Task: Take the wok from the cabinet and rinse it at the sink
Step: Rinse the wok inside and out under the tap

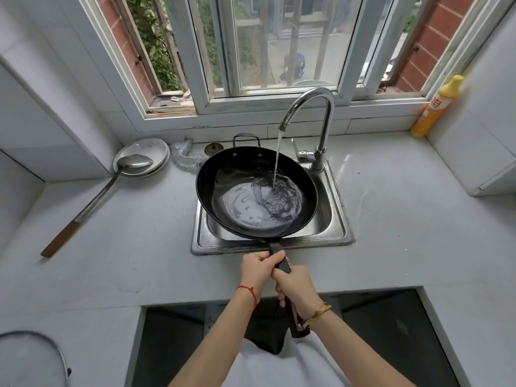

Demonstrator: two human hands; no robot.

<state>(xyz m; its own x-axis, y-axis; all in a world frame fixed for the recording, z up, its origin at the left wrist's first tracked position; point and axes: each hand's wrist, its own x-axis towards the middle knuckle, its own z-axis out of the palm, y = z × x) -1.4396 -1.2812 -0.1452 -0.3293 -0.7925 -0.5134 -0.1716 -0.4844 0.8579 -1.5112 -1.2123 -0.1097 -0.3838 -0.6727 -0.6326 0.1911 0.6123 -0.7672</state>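
Observation:
A black wok (231,174) is held over the steel sink (339,219), its long dark handle pointing toward me. Water runs from the chrome tap (315,107) into the wok's right side and swirls in its bottom. My left hand (258,268) grips the handle near the wok. My right hand (296,286) grips the same handle just behind it. The far loop handle of the wok shows beyond the rim.
A metal ladle (111,185) with a wooden handle lies on the counter at left, its bowl on stacked white plates (150,148). A steel scourer (183,156) sits behind the sink. An orange and yellow detergent bottle (435,107) stands at the right windowsill.

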